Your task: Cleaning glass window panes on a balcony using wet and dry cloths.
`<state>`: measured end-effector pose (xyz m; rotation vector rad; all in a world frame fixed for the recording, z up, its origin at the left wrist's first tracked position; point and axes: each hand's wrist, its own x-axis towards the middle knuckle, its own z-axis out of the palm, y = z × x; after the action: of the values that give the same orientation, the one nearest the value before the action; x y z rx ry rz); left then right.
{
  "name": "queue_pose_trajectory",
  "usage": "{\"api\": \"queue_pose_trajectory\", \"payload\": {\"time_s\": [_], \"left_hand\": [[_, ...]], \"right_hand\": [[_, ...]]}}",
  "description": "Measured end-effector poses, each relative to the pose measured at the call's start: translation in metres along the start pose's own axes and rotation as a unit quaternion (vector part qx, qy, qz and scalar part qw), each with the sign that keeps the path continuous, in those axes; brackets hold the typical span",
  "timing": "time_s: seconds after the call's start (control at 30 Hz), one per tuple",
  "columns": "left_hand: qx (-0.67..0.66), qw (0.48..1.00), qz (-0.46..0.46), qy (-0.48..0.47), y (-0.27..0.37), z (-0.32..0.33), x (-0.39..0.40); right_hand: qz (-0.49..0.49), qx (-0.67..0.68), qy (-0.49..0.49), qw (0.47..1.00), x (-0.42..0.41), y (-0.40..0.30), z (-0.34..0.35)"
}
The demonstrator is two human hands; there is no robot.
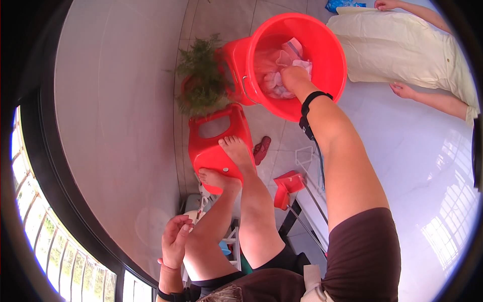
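Observation:
My right hand [296, 78] reaches down into a red plastic bucket [327, 71] and grips a wet whitish cloth [277, 81]. Water covers the lower part of the cloth, and a corner with a dark stripe stands up beyond my hand. Most of my right fingers are hidden by the back of the hand and the cloth. Low on the left, my left hand [176, 238] hangs in the air beside my knee, its fingers loosely bent and seemingly empty.
My bare feet rest on a red plastic stool [215, 151], with another red stool [237, 71] beside the bucket. A fern-like plant [202, 75], a dark red slipper [262, 150] and a red dustpan [288, 183] are nearby. Another person in a cream garment [396, 45] stands at upper right.

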<state>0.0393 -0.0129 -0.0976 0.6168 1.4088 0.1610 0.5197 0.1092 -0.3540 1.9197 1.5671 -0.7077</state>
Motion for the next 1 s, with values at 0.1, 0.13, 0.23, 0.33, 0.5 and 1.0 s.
{"api": "queue_pose_trajectory", "payload": {"time_s": [0.1, 0.13, 0.23, 0.33, 0.5, 1.0], "left_hand": [[0.022, 1.0, 0.005, 0.008, 0.006, 0.0, 0.007], [0.022, 1.0, 0.005, 0.009, 0.007, -0.001, 0.006], [0.031, 0.999, 0.025, 0.009, 0.012, 0.0, 0.005], [0.052, 0.998, 0.032, 0.002, 0.01, 0.003, 0.009], [0.056, 0.998, 0.037, -0.01, 0.012, 0.02, 0.013], [0.063, 0.965, 0.063, -0.248, 0.098, 0.143, 0.11]], "right_hand": [[0.027, 0.016, 0.025, 0.999, -0.031, -0.011, -0.044], [0.026, 0.016, 0.026, 0.999, -0.037, -0.01, -0.044], [-0.095, 0.078, 0.22, 0.968, -0.045, -0.004, -0.039], [-0.165, 0.119, 0.155, 0.967, -0.031, -0.014, -0.01], [-0.053, 0.118, 0.019, 0.991, -0.022, -0.016, 0.005], [0.069, 0.785, 0.172, 0.591, -0.178, 0.008, -0.043]]}}
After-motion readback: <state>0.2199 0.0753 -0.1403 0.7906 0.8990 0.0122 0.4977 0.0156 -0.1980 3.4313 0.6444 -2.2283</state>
